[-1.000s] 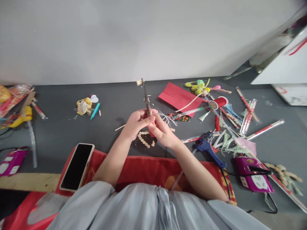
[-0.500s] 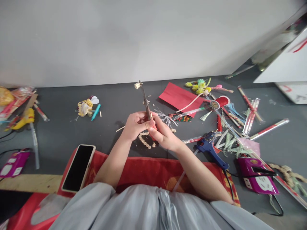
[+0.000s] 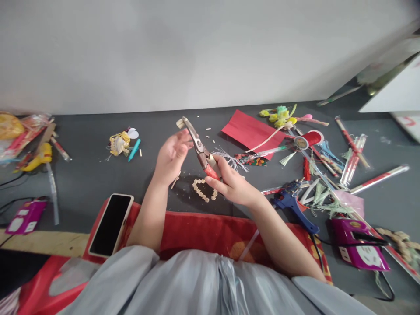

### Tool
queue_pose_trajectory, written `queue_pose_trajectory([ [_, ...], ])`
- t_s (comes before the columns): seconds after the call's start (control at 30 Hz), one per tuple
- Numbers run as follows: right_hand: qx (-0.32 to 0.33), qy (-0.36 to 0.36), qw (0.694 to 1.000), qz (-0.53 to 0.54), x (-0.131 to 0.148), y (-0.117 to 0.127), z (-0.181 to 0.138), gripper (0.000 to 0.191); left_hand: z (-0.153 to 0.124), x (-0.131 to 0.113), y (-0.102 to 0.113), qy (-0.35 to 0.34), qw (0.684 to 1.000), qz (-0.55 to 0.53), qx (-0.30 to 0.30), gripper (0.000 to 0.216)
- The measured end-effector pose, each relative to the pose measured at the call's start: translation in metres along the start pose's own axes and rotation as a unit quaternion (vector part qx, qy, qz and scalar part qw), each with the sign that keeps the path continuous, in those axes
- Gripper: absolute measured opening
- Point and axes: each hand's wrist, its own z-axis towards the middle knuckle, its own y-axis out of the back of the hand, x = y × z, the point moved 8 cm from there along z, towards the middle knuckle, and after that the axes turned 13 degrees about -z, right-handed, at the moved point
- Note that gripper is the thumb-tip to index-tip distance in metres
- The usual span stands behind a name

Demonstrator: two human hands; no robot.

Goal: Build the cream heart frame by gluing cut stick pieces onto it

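Observation:
My right hand (image 3: 231, 181) is closed around the red handles of a pair of pruning shears (image 3: 198, 146), whose metal jaws point up and to the left. A small pale piece (image 3: 180, 124) shows at the jaw tip. Beside the jaws, my left hand (image 3: 172, 157) is raised with its fingers apart; its fingertips are close to the tip, and I cannot tell whether they touch it. Below the shears, a heart-shaped outline of small beige pieces (image 3: 199, 192) lies on the dark table. A thin pale stick (image 3: 175, 180) rests under my left hand.
On the right lie a red paper sheet (image 3: 247, 131), a red thread spool (image 3: 308, 139), a blue glue gun (image 3: 292, 203) and a purple power strip (image 3: 359, 245). At left are a phone (image 3: 110, 225), a teal marker (image 3: 134, 150) and a yellow glue gun (image 3: 41, 157).
My left hand has come off the shears and moved left, its fingers opening. The shears have tilted left in my right hand, and more of the beige heart outline shows.

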Motion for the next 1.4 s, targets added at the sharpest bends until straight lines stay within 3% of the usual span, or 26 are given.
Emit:
queue_pose_trajectory([
  [0.07,0.007,0.007,1.0,-0.02,0.003,0.001,-0.001,0.055,-0.002,-0.021,0.017,-0.106,0.99,0.07,-0.056,0.051],
  [0.13,0.007,0.019,0.999,-0.036,0.007,0.002,-0.003,0.052,-0.006,-0.037,0.025,-0.167,0.971,0.151,-0.077,0.035],
  [0.33,-0.035,0.083,0.993,-0.081,0.017,0.003,-0.009,0.043,-0.014,-0.064,0.02,-0.234,0.908,0.341,-0.066,0.02],
  [0.47,-0.06,0.115,0.985,-0.115,0.022,0.006,-0.012,0.05,-0.017,-0.072,0.007,-0.259,0.903,0.341,-0.031,0.024],
  [0.67,-0.058,0.147,0.976,-0.149,0.03,0.008,-0.016,0.049,-0.016,-0.071,0.004,-0.208,0.942,0.26,0.03,0.037],
  [1.03,-0.038,0.12,0.983,-0.136,0.022,0.004,-0.016,0.051,-0.014,-0.062,0.014,-0.106,0.967,0.221,0.076,0.041],
  [1.27,0.006,0.081,0.992,-0.097,0.02,0.001,-0.011,0.048,-0.009,-0.054,0.018,-0.075,0.975,0.197,0.062,0.043],
  [1.4,0.028,0.045,0.997,-0.055,0.014,-0.006,-0.006,0.042,-0.004,-0.041,0.023,-0.037,0.986,0.164,0.0,0.049],
])
